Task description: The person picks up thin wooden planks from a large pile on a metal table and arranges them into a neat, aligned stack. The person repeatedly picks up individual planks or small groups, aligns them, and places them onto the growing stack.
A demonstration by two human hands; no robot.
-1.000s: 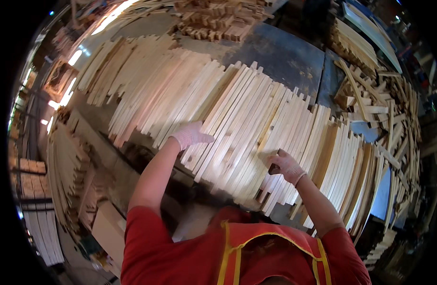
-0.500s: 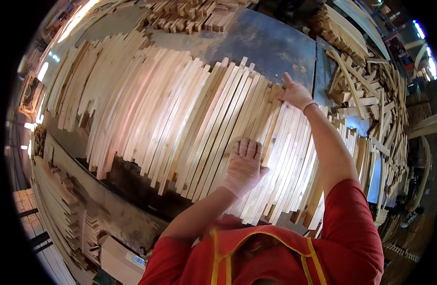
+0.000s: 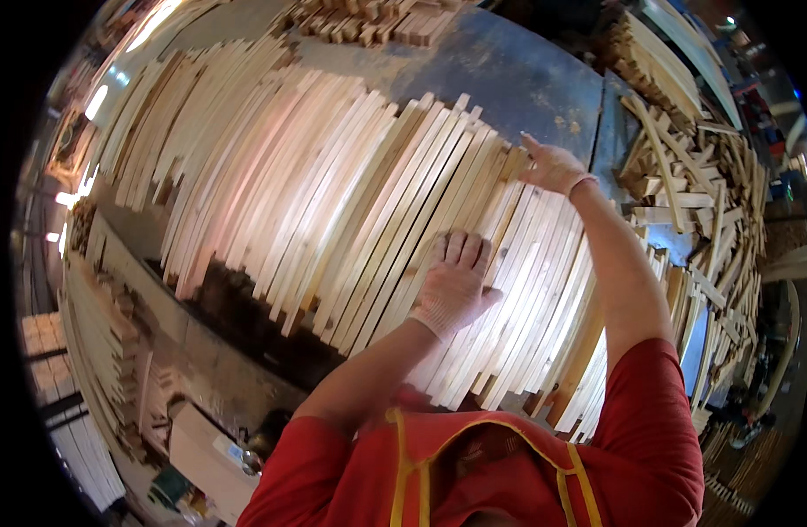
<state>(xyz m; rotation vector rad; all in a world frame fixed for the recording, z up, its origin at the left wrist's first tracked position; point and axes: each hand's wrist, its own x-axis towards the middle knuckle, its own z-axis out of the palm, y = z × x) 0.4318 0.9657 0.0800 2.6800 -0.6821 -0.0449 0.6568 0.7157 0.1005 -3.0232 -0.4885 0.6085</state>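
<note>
Many long pale wooden strips (image 3: 351, 211) lie side by side in a broad row across the metal table. My left hand (image 3: 456, 285), in a light knit glove, rests flat on the strips in the middle, its fingers stretched out and its thumb apart. My right hand (image 3: 554, 169), gloved alike, is at the far ends of the strips on the right. One of its fingers points outward past the ends and another part of the hand touches the strip tops. I see nothing gripped in either hand. The strips' ends are uneven.
Stacked short wood blocks (image 3: 377, 22) stand at the far edge of the bluish metal table (image 3: 509, 66). A loose heap of offcuts (image 3: 684, 176) lies to the right, with a board stack (image 3: 654, 66) behind it. A cardboard box (image 3: 212, 461) is at the lower left.
The view has shifted slightly, so the table appears a little higher. Both hands keep nearly the same places on the strips; the left one sits slightly farther from me.
</note>
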